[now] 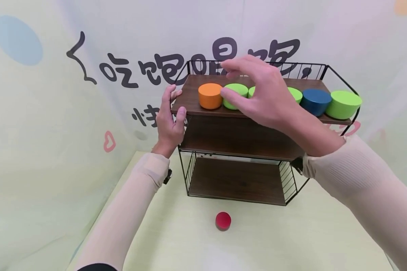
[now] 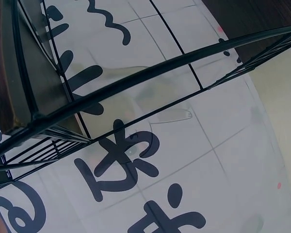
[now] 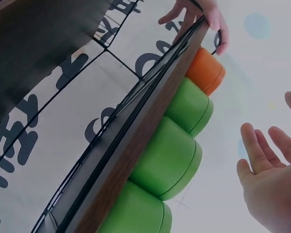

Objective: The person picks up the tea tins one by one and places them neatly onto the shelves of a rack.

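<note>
A rack (image 1: pixel 234 133) of dark wooden boards in a black wire frame stands ahead of me. My left hand (image 1: pixel 169 122) grips the left end of its top board, thumb at the front edge. Along that board sit an orange round tin (image 1: pixel 210 98), several green tins (image 1: pixel 344 105) and a blue tin (image 1: pixel 316 101). Above the green tins hovers my right hand (image 1: pixel 262 90), fingers spread apart and holding nothing, hiding part of the row. In the right wrist view, this right hand (image 3: pixel 271 179) stands off from the green tins (image 3: pixel 167 150).
A small red round object (image 1: pixel 223 221) lies on the pale table (image 1: pixel 176 233) in front of the rack. Behind is a white wall sheet (image 1: pixel 122 22) printed with large dark characters. Wire rails (image 1: pixel 305 69) border the top board's back and sides.
</note>
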Action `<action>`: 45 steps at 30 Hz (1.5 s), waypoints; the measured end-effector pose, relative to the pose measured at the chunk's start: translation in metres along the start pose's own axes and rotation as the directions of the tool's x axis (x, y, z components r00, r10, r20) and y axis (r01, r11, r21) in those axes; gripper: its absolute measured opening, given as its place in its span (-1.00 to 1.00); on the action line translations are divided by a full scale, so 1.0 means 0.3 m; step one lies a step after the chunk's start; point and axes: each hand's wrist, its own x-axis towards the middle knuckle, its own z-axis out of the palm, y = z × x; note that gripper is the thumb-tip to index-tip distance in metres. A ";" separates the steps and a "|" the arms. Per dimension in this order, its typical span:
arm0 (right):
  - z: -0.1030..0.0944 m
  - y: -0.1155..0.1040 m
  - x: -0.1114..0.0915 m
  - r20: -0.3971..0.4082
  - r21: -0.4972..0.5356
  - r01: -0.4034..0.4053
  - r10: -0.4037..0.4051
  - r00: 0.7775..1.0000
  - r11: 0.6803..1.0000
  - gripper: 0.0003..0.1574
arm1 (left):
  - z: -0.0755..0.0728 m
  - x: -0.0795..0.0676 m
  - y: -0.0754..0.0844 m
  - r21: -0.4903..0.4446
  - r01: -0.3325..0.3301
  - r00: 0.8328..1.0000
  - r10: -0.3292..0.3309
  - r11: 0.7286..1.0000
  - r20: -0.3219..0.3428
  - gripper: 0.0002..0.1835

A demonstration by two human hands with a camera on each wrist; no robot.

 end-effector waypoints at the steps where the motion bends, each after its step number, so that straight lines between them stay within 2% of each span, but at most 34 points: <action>1: -0.004 -0.002 -0.008 -0.018 0.011 0.009 -0.009 1.000 1.000 -0.43 | 0.000 0.001 0.002 0.002 0.001 1.000 -0.001 1.000 0.000 -0.40; 5: -0.004 0.003 -0.044 -0.086 0.054 0.081 -0.076 0.993 0.995 -0.46 | -0.007 0.015 0.059 0.001 0.007 1.000 -0.007 1.000 0.002 -0.42; 8: 0.004 0.012 -0.075 -0.111 0.078 0.142 -0.133 0.985 0.987 -0.47 | -0.006 0.017 0.062 -0.007 0.003 1.000 -0.003 1.000 0.005 -0.42; 11: 0.014 0.018 -0.105 -0.109 0.108 0.168 -0.156 0.982 0.980 -0.46 | -0.001 0.011 0.037 -0.006 0.001 1.000 -0.001 1.000 0.005 -0.42; 15: 0.027 0.026 -0.144 -0.094 0.154 0.160 -0.147 0.985 0.975 -0.43 | 0.006 0.001 -0.005 0.009 0.008 1.000 -0.008 1.000 0.004 -0.40; 18: 0.039 0.033 -0.170 -0.086 0.173 0.166 -0.153 0.985 0.971 -0.41 | 0.004 0.001 -0.008 0.009 0.006 1.000 -0.006 1.000 0.003 -0.39; 25: 0.079 0.052 -0.229 -0.088 0.242 0.192 -0.176 0.980 0.951 -0.41 | -0.013 0.022 0.081 -0.023 0.011 1.000 -0.011 1.000 -0.001 -0.41; 28: 0.108 0.058 -0.265 -0.078 0.259 0.203 -0.189 0.979 0.944 -0.40 | -0.016 0.025 0.102 -0.032 0.020 1.000 -0.020 0.999 0.001 -0.41; 32: 0.152 0.067 -0.321 -0.042 0.269 0.192 -0.187 0.981 0.944 -0.35 | -0.015 0.027 0.110 -0.025 0.021 1.000 -0.020 0.999 0.003 -0.42; 39: 0.219 0.089 -0.402 0.045 0.290 0.108 -0.126 0.991 0.951 -0.31 | -0.015 0.030 0.114 -0.030 0.010 1.000 -0.010 1.000 0.004 -0.44; 45: 0.273 0.107 -0.456 0.112 0.300 0.059 -0.096 0.989 0.952 -0.30 | -0.015 0.029 0.112 -0.032 0.014 1.000 -0.014 0.999 0.008 -0.44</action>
